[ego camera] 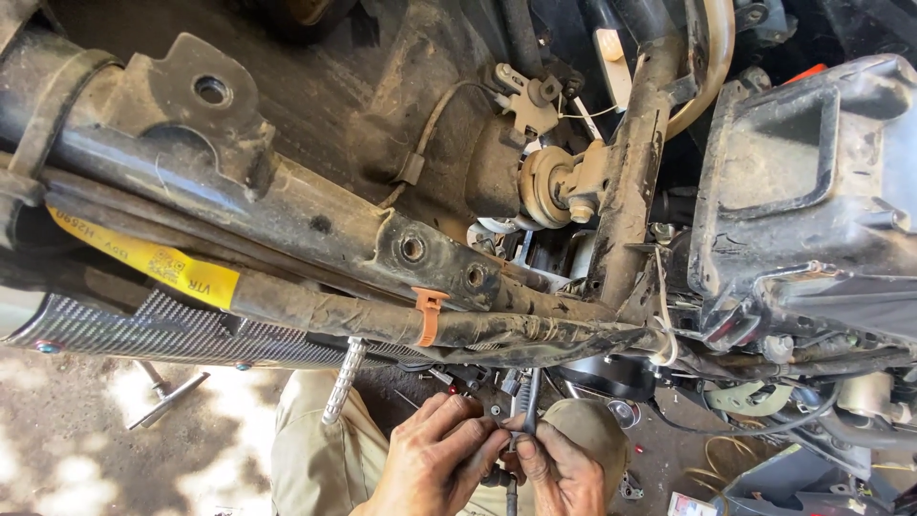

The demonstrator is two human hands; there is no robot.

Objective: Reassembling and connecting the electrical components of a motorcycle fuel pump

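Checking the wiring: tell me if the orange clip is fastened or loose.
Fastened: the orange clip wraps the taped cable bundle, holding it against the frame tube.

Harsh daylight from above, high contrast. Sun hits the frame tube (315, 225) and airbox (812, 182) hard, washing out dusty metal; yellow label (153, 260) slightly overexposed. Deep black shadow top centre and top right, detail lost there. Dappled sun patches on the dirt ground (86, 449), blown out near white. Both hands, left hand (435, 463) and right hand (559, 468), sit in softer shade, evenly lit. Focus sharp mid-frame. Wide-angle bending at the left and right edges. No motion blur.
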